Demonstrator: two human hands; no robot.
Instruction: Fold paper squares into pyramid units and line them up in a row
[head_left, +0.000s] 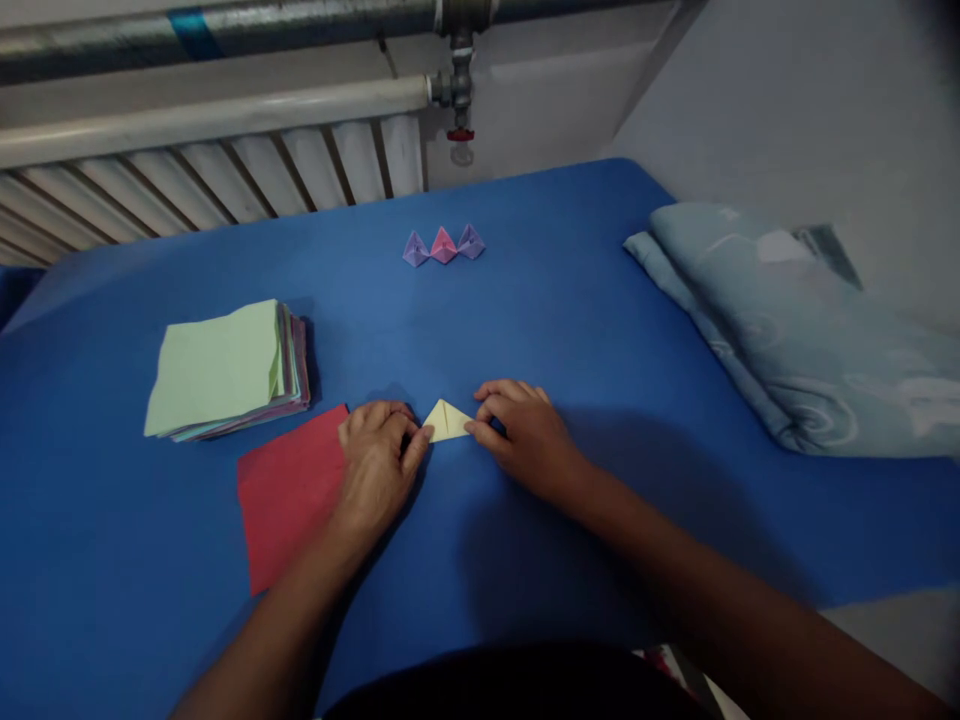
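Observation:
A small yellow folded paper (447, 422), triangular with a crease down its middle, lies on the blue surface between my hands. My left hand (379, 450) pinches its left corner, thumb at the edge and the other fingers curled. At the right corner, my right hand (521, 430) grips the paper between thumb and forefinger. A red sheet of paper (289, 495) lies partly under my left hand and forearm. Farther back stand three small folded paper pieces in a row: a purple one (415, 249), a pink one (443, 246) and another purple one (471, 242).
A stack of coloured paper (217, 370), pale green on top, sits at the left of the blue table (555, 300). On the right lies a folded grey-blue cloth (810, 330). Behind the table are a white radiator (262, 165) and a pipe valve (460, 90).

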